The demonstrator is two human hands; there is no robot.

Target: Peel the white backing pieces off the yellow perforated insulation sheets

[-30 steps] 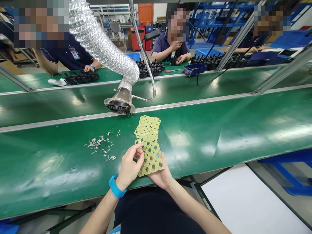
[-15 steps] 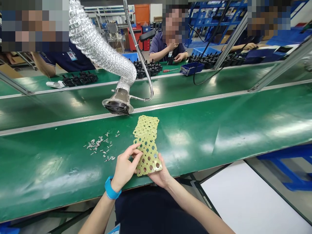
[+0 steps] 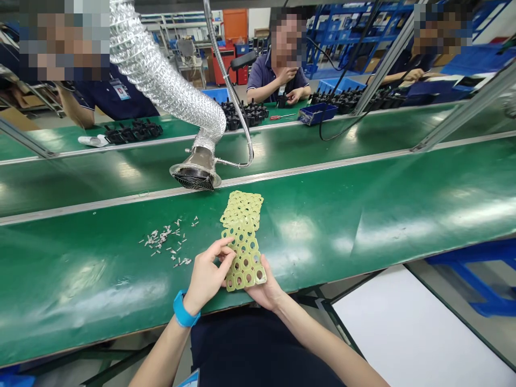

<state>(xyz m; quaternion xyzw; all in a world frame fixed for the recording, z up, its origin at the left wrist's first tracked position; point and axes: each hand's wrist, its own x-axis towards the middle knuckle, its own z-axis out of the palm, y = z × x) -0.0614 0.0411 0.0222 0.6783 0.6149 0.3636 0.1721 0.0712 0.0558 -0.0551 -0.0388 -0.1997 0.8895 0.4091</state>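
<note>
A green bench (image 3: 322, 220) fills the middle of the view; a foil duct (image 3: 177, 80) hangs over its far side; the left hand (image 3: 207, 277) is at the left edge of a yellow-green perforated sheet (image 3: 244, 256), thumb and forefinger drawn near each other, though I cannot tell whether they pinch anything; the right hand (image 3: 266, 290) supports that sheet near the bench's front edge, thumb along its right side, fingers hidden beneath; the sheet looks light, thin and fairly stiff, probably smooth, its narrow webs between holes perhaps easily bent, so the solid long edges seem the best hold; similar sheets (image 3: 242, 205) lie just beyond, overlapped in view by its far end; small white pieces (image 3: 161, 236) lie scattered to the left.
</note>
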